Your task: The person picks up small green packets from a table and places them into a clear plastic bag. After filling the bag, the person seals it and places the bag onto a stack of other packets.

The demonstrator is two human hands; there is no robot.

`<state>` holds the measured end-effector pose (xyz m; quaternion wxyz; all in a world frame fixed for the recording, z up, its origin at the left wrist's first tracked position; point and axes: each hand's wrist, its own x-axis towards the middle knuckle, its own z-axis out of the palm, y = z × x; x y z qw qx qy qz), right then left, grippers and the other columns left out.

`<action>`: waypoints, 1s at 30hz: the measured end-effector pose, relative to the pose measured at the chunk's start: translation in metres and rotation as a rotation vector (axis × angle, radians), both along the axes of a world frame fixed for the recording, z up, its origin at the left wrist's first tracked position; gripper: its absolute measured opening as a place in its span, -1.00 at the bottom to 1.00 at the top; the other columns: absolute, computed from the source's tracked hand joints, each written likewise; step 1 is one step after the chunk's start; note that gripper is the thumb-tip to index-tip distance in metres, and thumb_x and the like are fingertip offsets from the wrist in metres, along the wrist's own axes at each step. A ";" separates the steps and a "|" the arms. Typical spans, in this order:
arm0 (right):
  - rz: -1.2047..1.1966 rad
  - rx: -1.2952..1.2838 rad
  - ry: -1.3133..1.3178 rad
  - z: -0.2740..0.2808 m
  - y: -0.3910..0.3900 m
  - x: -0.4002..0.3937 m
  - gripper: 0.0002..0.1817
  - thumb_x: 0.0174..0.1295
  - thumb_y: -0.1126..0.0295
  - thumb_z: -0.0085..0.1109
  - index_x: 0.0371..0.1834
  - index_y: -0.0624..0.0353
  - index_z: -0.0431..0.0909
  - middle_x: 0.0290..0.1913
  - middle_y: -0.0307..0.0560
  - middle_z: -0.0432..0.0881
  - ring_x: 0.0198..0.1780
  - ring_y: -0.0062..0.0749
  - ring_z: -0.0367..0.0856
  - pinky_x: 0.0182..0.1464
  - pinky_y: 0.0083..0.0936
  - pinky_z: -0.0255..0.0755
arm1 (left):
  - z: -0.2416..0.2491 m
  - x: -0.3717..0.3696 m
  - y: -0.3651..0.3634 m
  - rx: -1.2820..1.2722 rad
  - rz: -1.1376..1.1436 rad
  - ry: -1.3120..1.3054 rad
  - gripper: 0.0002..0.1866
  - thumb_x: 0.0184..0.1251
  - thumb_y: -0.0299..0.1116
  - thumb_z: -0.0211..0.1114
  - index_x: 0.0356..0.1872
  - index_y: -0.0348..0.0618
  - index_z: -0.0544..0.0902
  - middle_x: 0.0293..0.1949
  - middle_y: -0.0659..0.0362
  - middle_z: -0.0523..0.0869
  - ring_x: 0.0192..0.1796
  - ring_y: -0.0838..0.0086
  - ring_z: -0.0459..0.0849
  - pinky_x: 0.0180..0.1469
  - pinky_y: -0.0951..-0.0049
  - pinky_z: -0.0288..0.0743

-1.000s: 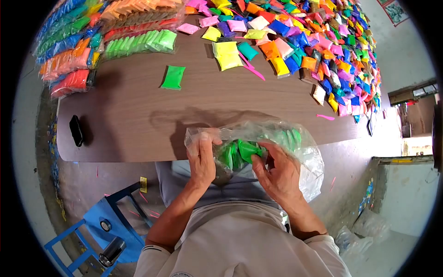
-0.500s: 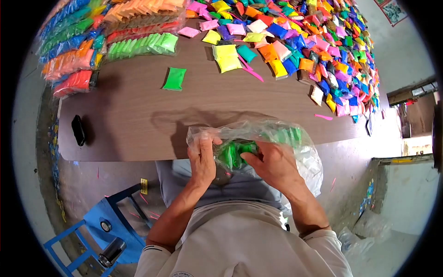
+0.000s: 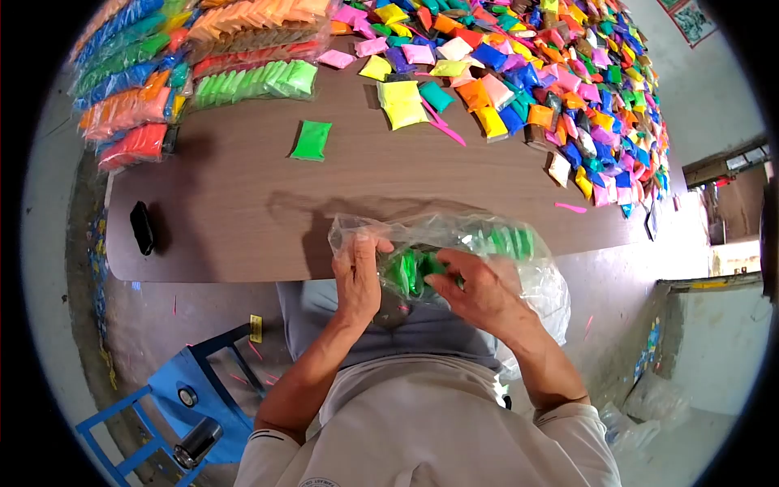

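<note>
My left hand pinches the clear bag mouth open at the bench edge, so my right hand, apparently gripping green packets, can seat them.

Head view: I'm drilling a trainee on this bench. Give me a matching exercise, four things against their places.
Things:
1. clear plastic bag
2. lone green packet
3. black object
4. yellow packet

Places:
A. near the table's left edge
B. alone on bare tabletop, far from the hands
C. held in both hands
D. beside the mixed-colour pile

Pairs: 1-C, 2-B, 3-A, 4-D
</note>
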<state>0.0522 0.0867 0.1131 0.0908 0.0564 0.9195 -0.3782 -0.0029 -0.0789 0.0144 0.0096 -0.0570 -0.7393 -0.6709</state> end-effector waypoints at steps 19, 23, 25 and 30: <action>0.320 0.300 0.256 0.020 0.084 0.001 -0.25 -0.02 0.21 0.45 0.32 0.08 0.42 0.30 0.06 0.46 0.28 0.04 0.40 0.35 -0.17 0.24 | 0.000 -0.004 0.004 -0.024 -0.009 0.014 -0.42 0.60 -0.05 -0.17 -0.41 -0.32 0.61 -0.39 0.10 0.69 -0.25 0.38 0.59 -0.12 0.34 0.42; 0.425 0.385 0.234 0.010 0.090 -0.006 -0.11 -0.15 -0.04 0.50 0.29 0.12 0.43 0.18 0.05 0.51 0.20 0.06 0.41 0.29 -0.15 0.27 | -0.003 -0.002 0.006 -0.026 0.024 -0.019 -0.42 0.58 -0.02 -0.16 -0.45 -0.29 0.59 -0.41 0.15 0.68 -0.27 0.44 0.56 -0.09 0.35 0.39; 0.461 0.378 0.212 0.003 0.096 -0.008 -0.04 -0.21 -0.13 0.50 0.29 0.13 0.42 0.13 0.04 0.51 0.15 0.06 0.42 0.26 -0.12 0.27 | -0.002 -0.001 0.004 -0.049 0.011 -0.024 -0.41 0.59 -0.01 -0.17 -0.41 -0.30 0.61 -0.41 0.13 0.68 -0.28 0.39 0.56 -0.15 0.33 0.39; 0.588 0.315 0.211 0.014 0.103 -0.014 0.03 -0.26 -0.22 0.49 0.30 0.13 0.39 0.21 0.00 0.48 0.21 0.01 0.41 0.28 -0.13 0.28 | 0.000 -0.008 0.003 -0.061 -0.009 -0.069 -0.38 0.59 0.02 -0.20 -0.46 -0.29 0.60 -0.42 0.12 0.67 -0.29 0.39 0.57 -0.13 0.32 0.39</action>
